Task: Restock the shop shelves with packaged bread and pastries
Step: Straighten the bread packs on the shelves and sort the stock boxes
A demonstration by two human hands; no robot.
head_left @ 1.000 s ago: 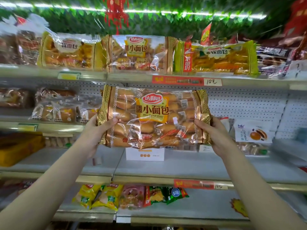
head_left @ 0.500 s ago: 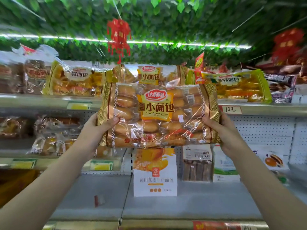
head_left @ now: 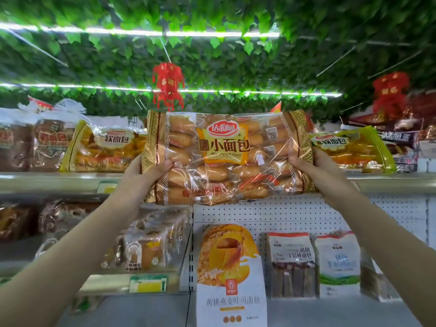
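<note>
A clear bag of mini French bread rolls (head_left: 226, 159) with gold ends and a yellow label is held up in front of the top shelf (head_left: 61, 181). My left hand (head_left: 144, 175) grips its left end, thumb over the front. My right hand (head_left: 311, 168) grips its right end the same way. The bag covers the middle of the top shelf, so what stands behind it is hidden. Yellow soft-bread bags flank it on that shelf, one on the left (head_left: 101, 147) and one on the right (head_left: 351, 149).
Brown bread bags (head_left: 35, 142) fill the top shelf's far left, dark packs (head_left: 398, 140) its far right. On the shelf below stand small wrapped pastries (head_left: 144, 251), a white-and-orange bread bag (head_left: 231, 272) and two white packs (head_left: 313, 263). Red ornaments (head_left: 168, 83) hang from a leafy ceiling.
Both hands have lifted the bread bag from mid-shelf height up to the level of the top shelf. The view has tilted upward with it.
</note>
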